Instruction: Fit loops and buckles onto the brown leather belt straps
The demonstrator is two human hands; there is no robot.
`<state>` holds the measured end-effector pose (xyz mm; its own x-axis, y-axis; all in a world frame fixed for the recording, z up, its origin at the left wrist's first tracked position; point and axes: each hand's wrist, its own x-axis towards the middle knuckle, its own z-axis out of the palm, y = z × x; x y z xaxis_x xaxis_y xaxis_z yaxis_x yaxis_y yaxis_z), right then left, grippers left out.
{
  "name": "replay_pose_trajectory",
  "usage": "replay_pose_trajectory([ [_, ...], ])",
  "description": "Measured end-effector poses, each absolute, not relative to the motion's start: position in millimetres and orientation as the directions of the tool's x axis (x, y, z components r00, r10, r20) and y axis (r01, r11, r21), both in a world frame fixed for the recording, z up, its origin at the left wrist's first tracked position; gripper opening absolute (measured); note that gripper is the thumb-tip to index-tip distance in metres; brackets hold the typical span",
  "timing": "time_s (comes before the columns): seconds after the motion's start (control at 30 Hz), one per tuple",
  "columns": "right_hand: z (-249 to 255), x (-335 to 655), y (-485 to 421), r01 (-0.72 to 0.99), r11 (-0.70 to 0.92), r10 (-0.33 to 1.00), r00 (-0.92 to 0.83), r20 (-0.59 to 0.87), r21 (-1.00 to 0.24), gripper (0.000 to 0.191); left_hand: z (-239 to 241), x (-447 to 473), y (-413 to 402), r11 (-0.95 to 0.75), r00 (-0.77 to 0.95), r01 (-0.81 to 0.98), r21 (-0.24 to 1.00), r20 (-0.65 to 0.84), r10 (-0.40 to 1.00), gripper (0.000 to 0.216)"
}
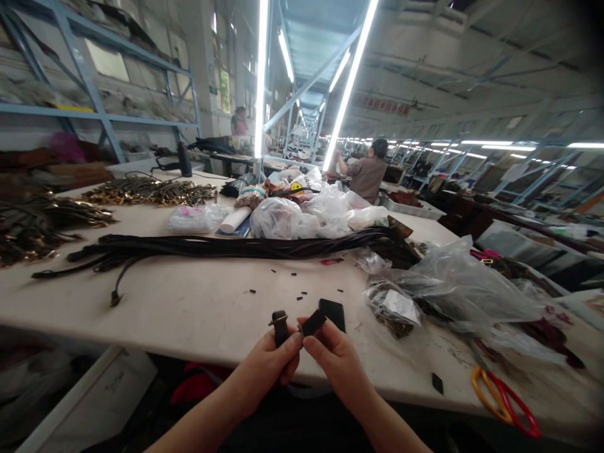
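My left hand [274, 362] is closed on a short dark strap [280, 330] with a metal buckle or ring near its upper end. My right hand [335, 355] pinches a small black flat piece [313, 323]. The two hands meet at the fingertips just above the table's front edge, so how the strap and the piece join is hidden. Behind my right hand lies a black rectangular object [333, 313], perhaps a phone. Several tiny black bits [253, 291] are scattered on the tabletop beyond.
A bundle of long black straps [226, 246] lies across the pale table [189, 302]. Clear plastic bags [302, 217] are heaped behind it, with bagged hardware [396, 308] at right. Red-and-yellow-handled scissors [504, 399] lie at the right front edge. A person [368, 173] works further back.
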<state>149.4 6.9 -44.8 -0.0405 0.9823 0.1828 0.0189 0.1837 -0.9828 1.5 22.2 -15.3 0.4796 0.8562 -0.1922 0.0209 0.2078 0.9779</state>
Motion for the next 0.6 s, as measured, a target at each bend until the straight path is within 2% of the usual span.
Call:
replay_pose_trajectory([
  [0.07,-38,152,2,0.163,0.314,0.948,-0.109,0.299,-0.935,0.032,-9,0,20,0.208,0.513,0.006,0.978,-0.182,0.839,0.043],
  [0.13,-30,153,-2,0.230,0.395,0.917,-0.163,0.365,-0.889,0.031,-4,-4,17,0.233,0.569,-0.010,0.972,-0.186,0.801,0.044],
  [0.27,-19,155,-9,0.180,0.422,0.902,-0.180,0.392,-0.889,0.022,1,-9,13,0.226,0.641,0.046,0.973,-0.203,0.741,0.041],
  [0.37,-8,158,-14,0.002,0.359,0.920,-0.169,0.354,-0.933,0.018,5,-12,12,-0.018,0.567,0.164,0.986,-0.079,0.820,0.036],
  [0.43,2,160,-17,-0.167,0.259,0.939,-0.185,0.288,-0.951,0.019,12,-14,12,-0.199,0.509,0.263,0.944,0.039,0.860,0.033],
  [0.5,11,159,-18,-0.251,0.133,0.950,-0.244,0.196,-0.959,0.023,21,-15,13,-0.335,0.491,0.383,0.861,0.117,0.863,0.031],
  [0.6,19,151,-19,-0.213,0.015,0.940,-0.331,0.086,-0.977,0.031,34,-12,15,-0.487,0.518,0.566,0.665,0.173,0.838,0.028],
])
